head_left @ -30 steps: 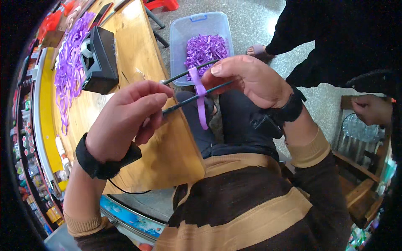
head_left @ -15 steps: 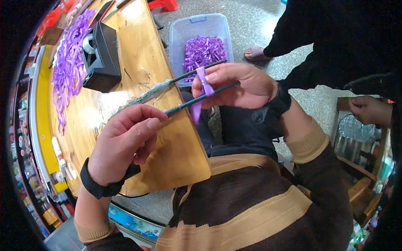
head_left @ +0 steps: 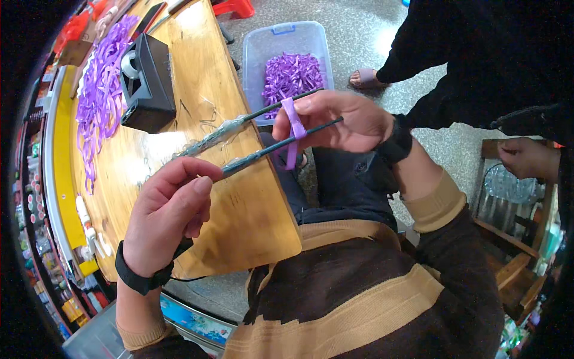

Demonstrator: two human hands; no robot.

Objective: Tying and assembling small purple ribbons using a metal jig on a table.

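Two slim dark rods, a far one [head_left: 263, 112] and a near one [head_left: 269, 149], run side by side over the table edge, with clear film wrapped round their lower parts. A purple ribbon [head_left: 294, 119] spans both rods, and a tail of it hangs below the near one. My right hand [head_left: 347, 122] pinches this ribbon between thumb and fingers at the rods' tips. Beside the near rod's lower end, my left hand [head_left: 179, 194] is closed, thumb against forefinger. What it pinches, if anything, is too small to make out.
On the wooden table [head_left: 239, 227] lie a black tape dispenser [head_left: 152, 96] and a heap of purple ribbon strips [head_left: 98, 90]. A clear bin [head_left: 251, 66] of purple ribbon pieces [head_left: 293, 75] stands on the floor. Another person's hand [head_left: 529, 157] and sandalled foot [head_left: 366, 78] are at right.
My left hand has drawn back left and down, baring more of the near rod. The ribbon's tail has shifted slightly right. My right hand stays at the rods' tips.
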